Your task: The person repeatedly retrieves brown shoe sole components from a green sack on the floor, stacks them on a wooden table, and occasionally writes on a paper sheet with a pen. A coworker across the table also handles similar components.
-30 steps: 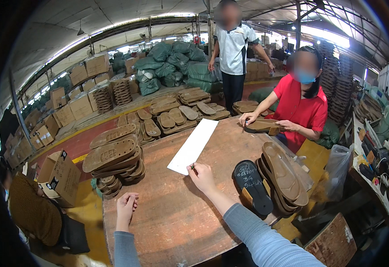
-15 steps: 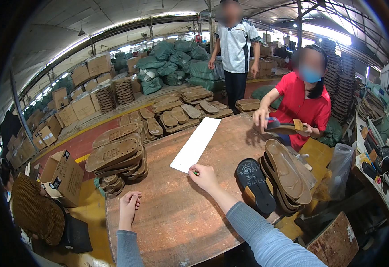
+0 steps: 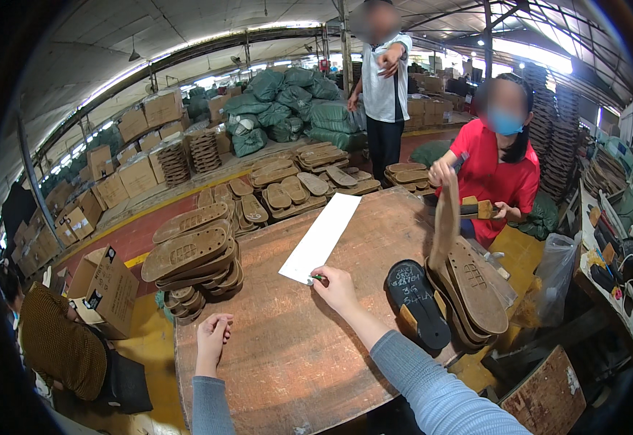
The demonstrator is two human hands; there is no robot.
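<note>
My right hand (image 3: 336, 290) is closed around a slim green pen (image 3: 318, 277), its end showing by the near end of a long white paper strip (image 3: 323, 238). The strip lies slantwise on the worn wooden table (image 3: 280, 348). My left hand (image 3: 213, 339) rests near the table's left side, fingers loosely curled in with nothing visible in them. Beyond it stands a stack of brown shoe soles (image 3: 189, 250). To the right of my right hand lies a black sole (image 3: 416, 304) with handwriting, beside another pile of brown soles (image 3: 479, 297).
Across the table at right, a person in red (image 3: 494, 167) holds a brown sole (image 3: 445, 217) upright. A standing person (image 3: 387, 87) stretches an arm forward. Rows of soles (image 3: 309, 181) lie beyond the table. An open carton (image 3: 106, 290) stands at left, near a seated person (image 3: 59, 341).
The person in red has lifted a brown sole from the right pile. The standing person has raised an arm. My hands stay almost where they were.
</note>
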